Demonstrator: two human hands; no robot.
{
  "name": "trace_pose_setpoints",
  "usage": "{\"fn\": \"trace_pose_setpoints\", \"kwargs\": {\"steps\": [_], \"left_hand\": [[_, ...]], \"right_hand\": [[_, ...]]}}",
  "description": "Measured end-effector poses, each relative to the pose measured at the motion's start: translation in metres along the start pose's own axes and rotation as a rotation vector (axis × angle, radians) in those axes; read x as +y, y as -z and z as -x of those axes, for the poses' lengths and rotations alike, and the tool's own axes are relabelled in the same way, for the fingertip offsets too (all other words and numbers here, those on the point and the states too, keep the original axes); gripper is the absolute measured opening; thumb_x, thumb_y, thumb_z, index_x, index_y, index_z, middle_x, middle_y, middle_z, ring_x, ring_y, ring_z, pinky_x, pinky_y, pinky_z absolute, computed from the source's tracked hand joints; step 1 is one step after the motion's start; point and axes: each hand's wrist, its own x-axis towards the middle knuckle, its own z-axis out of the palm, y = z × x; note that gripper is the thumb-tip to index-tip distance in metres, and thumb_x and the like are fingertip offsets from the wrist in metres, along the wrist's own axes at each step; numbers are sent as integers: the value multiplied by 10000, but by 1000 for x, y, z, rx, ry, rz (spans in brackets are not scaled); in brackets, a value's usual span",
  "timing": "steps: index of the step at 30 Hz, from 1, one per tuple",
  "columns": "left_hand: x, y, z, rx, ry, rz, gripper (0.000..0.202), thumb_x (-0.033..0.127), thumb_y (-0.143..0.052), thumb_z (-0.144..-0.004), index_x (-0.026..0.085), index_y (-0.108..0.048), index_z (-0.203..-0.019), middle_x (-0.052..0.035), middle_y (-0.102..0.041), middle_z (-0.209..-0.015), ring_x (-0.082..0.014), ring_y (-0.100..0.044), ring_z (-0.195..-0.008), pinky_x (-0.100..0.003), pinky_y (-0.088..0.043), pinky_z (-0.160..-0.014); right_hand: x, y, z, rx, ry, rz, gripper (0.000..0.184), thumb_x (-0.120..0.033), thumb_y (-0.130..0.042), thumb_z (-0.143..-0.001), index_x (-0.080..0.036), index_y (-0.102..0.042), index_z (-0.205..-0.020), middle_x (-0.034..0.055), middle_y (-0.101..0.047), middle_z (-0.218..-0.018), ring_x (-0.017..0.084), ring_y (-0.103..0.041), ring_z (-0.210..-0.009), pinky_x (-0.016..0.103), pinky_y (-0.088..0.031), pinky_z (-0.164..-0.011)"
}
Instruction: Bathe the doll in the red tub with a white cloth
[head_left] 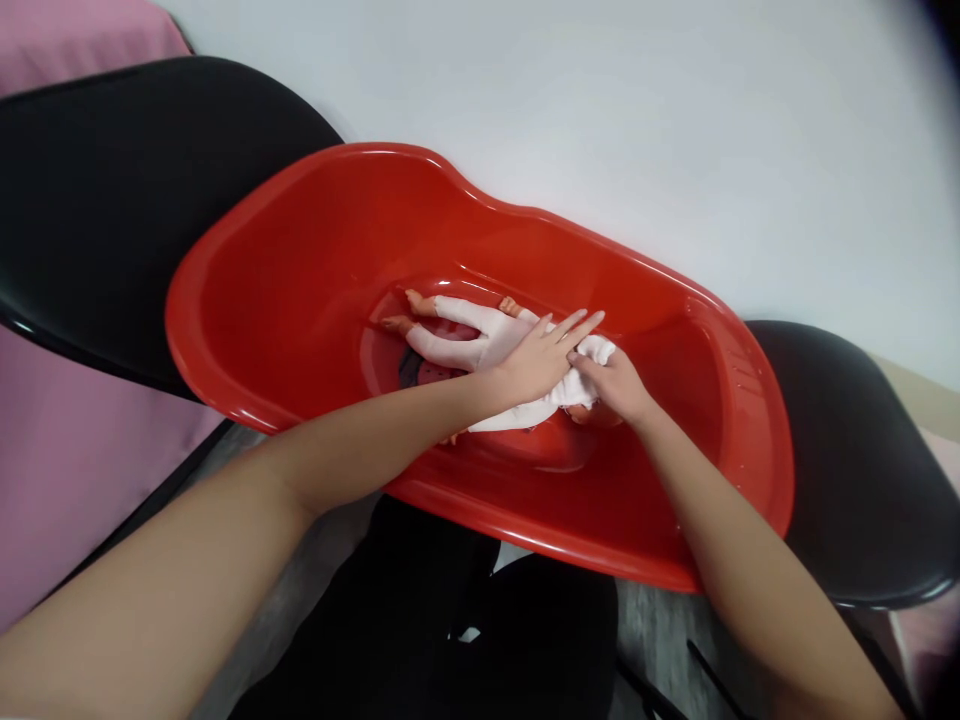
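Note:
A doll in pale, close-fitting clothes [454, 350] lies on its back in a red baby bathtub [285, 270], its bare feet pointing left. Across its chest rests my left hand [536, 362], palm down with the fingers stretched out and apart. My right hand [615, 385] is closed on a bunched white cloth [598, 348] at the doll's neck end; whether this cloth is part of the clothing I cannot tell. Both hands and the cloth hide most of the doll's head. Something dark with a patterned surface [427, 372] shows beneath the doll's legs.
The tub spans two black chair seats, one on the left [135, 200] and one on the right [855, 460]. A white wall [637, 120] stands behind it. Pink fabric [82, 450] hangs at the left. My dark-clothed legs [450, 620] are close to the tub's near rim.

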Motion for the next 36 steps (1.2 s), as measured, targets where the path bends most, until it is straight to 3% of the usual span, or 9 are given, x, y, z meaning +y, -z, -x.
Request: {"fn": "trace_pose_setpoints", "kwargs": {"steps": [4,7,13,18,21,26,32,36], "left_hand": [[0,0,1,-13,-27,-43,697,72,-386,-937,137,-523,-1617,-43,-106,-1811,-279,-92,-1680,-534,-220,-1354],[-1,3,2,2,-51,-59,650,111,-433,-943,164,-587,-1573,-32,-124,-1809,-306,-103,-1677,-570,-182,-1360],[-2,15,4,-39,-23,-62,639,144,-420,-983,188,-545,-1608,-9,-174,-1797,-292,-139,-1673,-581,-145,-1370],[-5,9,0,41,-67,-167,647,164,-424,-988,155,-505,-1630,-49,-103,-1808,-296,-78,-1681,-631,-153,-1346],[-6,6,0,58,-52,-156,637,154,-420,-981,171,-540,-1606,-40,-119,-1808,-300,-87,-1680,-634,-141,-1347],[-3,11,4,-11,1,-82,674,135,-422,-958,195,-527,-1622,-11,-177,-1797,-287,-107,-1678,-608,-108,-1367],[2,14,4,-5,-28,-138,634,149,-429,-967,215,-589,-1577,-9,-192,-1794,-288,-89,-1680,-612,-91,-1365],[9,17,4,-15,-54,-197,561,166,-423,-995,192,-656,-1505,-18,-191,-1795,-266,-64,-1684,-617,-94,-1362]], "right_hand": [[7,1,-3,24,-4,77,331,-475,-726,-884,-215,-755,-1087,51,-789,-1044,270,-708,-943,423,-559,-883],[6,0,-2,16,8,102,349,-516,-746,-888,-221,-750,-1075,47,-789,-1038,261,-703,-933,411,-552,-873],[-7,-2,4,-58,18,29,429,-557,-822,-859,-243,-745,-1141,43,-791,-1075,245,-712,-926,390,-564,-853],[-18,-2,7,-36,-8,-98,461,-548,-870,-820,-217,-722,-1106,67,-786,-1054,239,-711,-866,372,-575,-770],[-17,-2,6,-38,-8,-111,493,-551,-899,-787,-211,-712,-1091,74,-784,-1047,244,-712,-867,373,-578,-765],[-9,-1,2,-58,14,-46,501,-568,-881,-796,-221,-721,-1120,52,-786,-1040,237,-707,-878,375,-567,-799],[-10,1,1,44,-16,29,511,-693,-762,-852,-189,-742,-937,62,-771,-923,216,-672,-823,337,-533,-747],[-14,4,3,67,-26,33,514,-696,-781,-833,-185,-740,-876,65,-770,-881,210,-667,-783,331,-534,-719]]}}
